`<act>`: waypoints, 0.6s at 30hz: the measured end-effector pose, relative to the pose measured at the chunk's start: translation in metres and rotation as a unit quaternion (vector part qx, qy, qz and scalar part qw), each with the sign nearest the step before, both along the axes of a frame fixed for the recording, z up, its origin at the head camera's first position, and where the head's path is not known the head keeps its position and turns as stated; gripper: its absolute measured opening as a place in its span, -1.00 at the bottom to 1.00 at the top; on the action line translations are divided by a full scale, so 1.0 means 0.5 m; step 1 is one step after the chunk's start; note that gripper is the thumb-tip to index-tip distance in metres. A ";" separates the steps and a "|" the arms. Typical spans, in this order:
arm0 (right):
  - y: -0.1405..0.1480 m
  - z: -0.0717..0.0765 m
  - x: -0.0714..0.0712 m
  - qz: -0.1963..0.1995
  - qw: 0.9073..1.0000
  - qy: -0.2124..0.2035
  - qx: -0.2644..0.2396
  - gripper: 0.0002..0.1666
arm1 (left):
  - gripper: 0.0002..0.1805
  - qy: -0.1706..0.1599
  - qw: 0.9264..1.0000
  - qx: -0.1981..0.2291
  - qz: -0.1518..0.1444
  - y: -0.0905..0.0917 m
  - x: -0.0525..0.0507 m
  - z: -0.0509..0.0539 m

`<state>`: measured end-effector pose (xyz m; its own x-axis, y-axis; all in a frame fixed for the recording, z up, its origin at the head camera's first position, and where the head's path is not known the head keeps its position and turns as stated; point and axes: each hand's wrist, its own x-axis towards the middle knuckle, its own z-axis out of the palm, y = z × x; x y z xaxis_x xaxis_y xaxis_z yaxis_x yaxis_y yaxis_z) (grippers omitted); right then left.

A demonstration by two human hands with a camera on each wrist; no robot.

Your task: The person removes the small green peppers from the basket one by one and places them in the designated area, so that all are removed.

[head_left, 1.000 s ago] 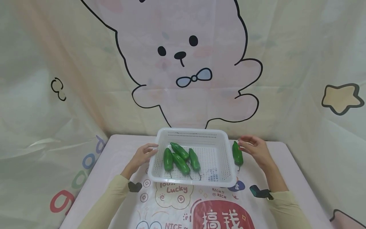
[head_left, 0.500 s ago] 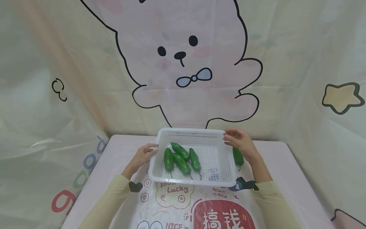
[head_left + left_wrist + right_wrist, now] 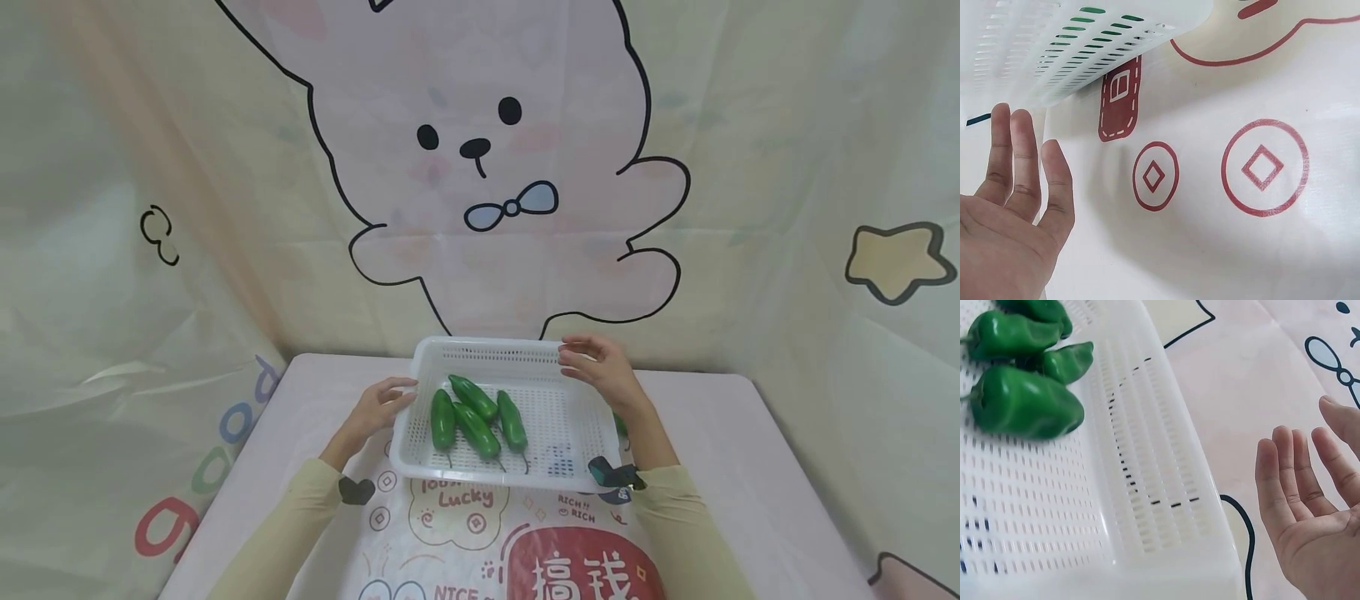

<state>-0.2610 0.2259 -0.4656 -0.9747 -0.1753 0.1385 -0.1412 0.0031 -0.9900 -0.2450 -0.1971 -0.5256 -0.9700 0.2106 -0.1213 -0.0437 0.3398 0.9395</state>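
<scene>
A white perforated plastic basket stands on the table, with several green peppers lying in its left half. My left hand is at the basket's left side. In the left wrist view its fingers are fairly straight, close to the basket's outer wall; whether they touch it I cannot tell. Over the basket's back right corner hovers my right hand, fingers loosely bent and holding nothing. Another green pepper lies outside the basket on the right, mostly hidden by the right forearm.
The table bears a white printed cover with red drawings and lettering. A cloth backdrop with a cartoon animal hangs right behind the basket, and more cloth hangs at both sides.
My right hand has moved left from beside the outside pepper to above the basket's back right corner, its forearm now covering most of that pepper. The left hand and basket stay put.
</scene>
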 end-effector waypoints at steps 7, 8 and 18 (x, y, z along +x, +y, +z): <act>-0.040 -0.007 -0.013 0.001 0.999 -0.017 -0.029 -0.49 | -0.45 -0.002 1.000 0.001 0.009 -0.004 -0.004 -0.013; -0.044 -0.010 -0.015 0.005 0.999 -0.017 -0.029 -0.47 | -0.45 -0.001 1.000 -0.001 0.009 -0.003 -0.003 -0.012; -0.084 -0.041 -0.028 0.008 0.998 -0.055 -0.040 -0.42 | -0.47 0.005 1.000 -0.005 0.013 -0.002 -0.002 -0.014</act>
<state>-0.2749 0.1842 -0.4860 -0.9821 -0.1827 0.0455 -0.0315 -0.0787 -0.9964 -0.2460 -0.1979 -0.5324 -0.9762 0.1846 -0.1137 -0.0431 0.3488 0.9362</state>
